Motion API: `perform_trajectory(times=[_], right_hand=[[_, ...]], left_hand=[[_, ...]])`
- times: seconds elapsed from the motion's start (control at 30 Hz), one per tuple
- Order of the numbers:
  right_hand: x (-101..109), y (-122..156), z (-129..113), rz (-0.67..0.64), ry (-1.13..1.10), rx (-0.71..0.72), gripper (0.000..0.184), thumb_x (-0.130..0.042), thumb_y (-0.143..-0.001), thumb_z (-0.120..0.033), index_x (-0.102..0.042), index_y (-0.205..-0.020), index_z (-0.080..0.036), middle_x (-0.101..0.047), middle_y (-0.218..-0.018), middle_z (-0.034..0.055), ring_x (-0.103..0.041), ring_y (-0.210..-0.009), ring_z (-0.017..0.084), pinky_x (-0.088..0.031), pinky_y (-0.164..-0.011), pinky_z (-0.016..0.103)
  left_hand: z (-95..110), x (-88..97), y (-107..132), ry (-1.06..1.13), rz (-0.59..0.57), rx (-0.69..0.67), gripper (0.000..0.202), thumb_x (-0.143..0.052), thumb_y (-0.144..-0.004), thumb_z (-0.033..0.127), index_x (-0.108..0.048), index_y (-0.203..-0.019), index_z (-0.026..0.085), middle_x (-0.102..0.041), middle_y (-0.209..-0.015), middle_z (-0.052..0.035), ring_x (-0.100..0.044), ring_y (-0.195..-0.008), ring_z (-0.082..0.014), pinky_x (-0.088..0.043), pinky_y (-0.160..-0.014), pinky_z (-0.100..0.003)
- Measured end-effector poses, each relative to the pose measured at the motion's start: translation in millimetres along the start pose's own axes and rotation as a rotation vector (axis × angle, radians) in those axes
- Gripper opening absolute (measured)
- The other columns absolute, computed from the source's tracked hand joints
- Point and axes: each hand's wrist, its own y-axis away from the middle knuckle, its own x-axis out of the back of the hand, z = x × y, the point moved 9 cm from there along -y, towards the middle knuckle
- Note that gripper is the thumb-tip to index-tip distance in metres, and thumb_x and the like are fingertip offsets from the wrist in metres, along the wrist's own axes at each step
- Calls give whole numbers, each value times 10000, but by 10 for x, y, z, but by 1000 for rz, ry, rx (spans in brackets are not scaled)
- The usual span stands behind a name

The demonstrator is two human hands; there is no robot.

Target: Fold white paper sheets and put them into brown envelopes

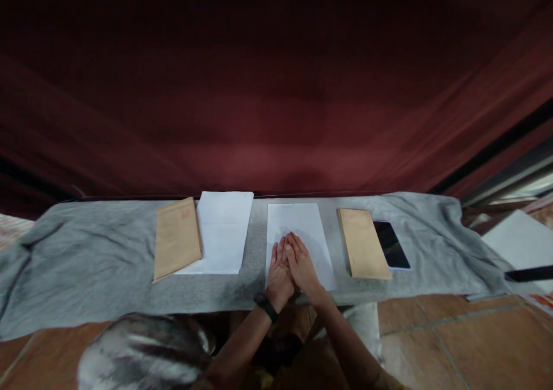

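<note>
A white sheet of paper point(302, 223) lies in the middle of the grey cloth point(99, 257). Both my hands rest flat on its near half, side by side and touching. My left hand point(279, 269) has its fingers stretched out, with a black band at the wrist. My right hand point(302, 263) lies flat too, fingers pointing away from me. Neither hand holds anything.
At the left a brown envelope point(176, 237) lies partly over a stack of white paper point(224, 231). Right of my hands sit a stack of brown envelopes point(363, 243) and a dark tablet point(391, 244). A dark red curtain point(276, 90) hangs behind. Tiled floor point(453, 338) lies in front.
</note>
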Motion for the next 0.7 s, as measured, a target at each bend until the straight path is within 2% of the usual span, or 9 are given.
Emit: perform_trajectory(times=[0.07, 0.17, 0.3, 0.43, 0.6, 0.7], right_hand=[[-134, -39, -21, -48, 83, 66, 563, -201, -1071, -388, -534, -1436, -118, -529, -1491, 132, -422, -1432, 220, -350, -1199, 451], [-132, 24, 36, -68, 261, 143, 531, -238, -1073, -357, -448, -1499, -120, -462, -1544, 130, -369, -1465, 226, -288, -1222, 471], [79, 158, 255, -26, 492, 103, 572, -338, -1060, -399, -331, -1561, -123, -368, -1592, 148, -322, -1489, 265, -268, -1216, 487], [340, 279, 498, 67, 591, 24, 633, -319, -1058, -455, -289, -1573, -88, -358, -1587, 186, -343, -1475, 294, -288, -1197, 492], [586, 424, 720, 165, 607, -83, 676, -289, -1050, -512, -361, -1535, -47, -399, -1555, 236, -404, -1434, 344, -319, -1165, 515], [624, 307, 705, 194, 589, -135, 662, -286, -1051, -496, -417, -1499, -26, -398, -1548, 259, -383, -1442, 368, -318, -1158, 550]], left_hand=[[-63, -45, -48, -15, -16, 14, 673, -478, -931, 233, -282, -1563, 105, -381, -1588, -175, -280, -1507, -300, -271, -1220, -529], [-196, -28, -47, -36, -31, 89, 633, -403, -942, 174, -287, -1558, 79, -367, -1593, -181, -278, -1509, -273, -272, -1226, -498], [-361, 69, 1, -20, -31, 193, 601, -361, -982, 251, -309, -1545, 48, -371, -1588, -188, -302, -1501, -273, -282, -1223, -487], [-513, 156, 81, -16, 1, 257, 626, -362, -1005, 358, -323, -1539, 35, -365, -1585, -201, -304, -1499, -297, -300, -1213, -503], [-653, 248, 166, -46, 43, 307, 597, -338, -1017, 355, -384, -1503, 11, -423, -1542, -233, -357, -1471, -322, -311, -1203, -524], [-594, 271, 18, -43, 63, 288, 575, -320, -1024, 325, -374, -1509, 22, -437, -1536, -227, -348, -1476, -319, -314, -1201, -531]])
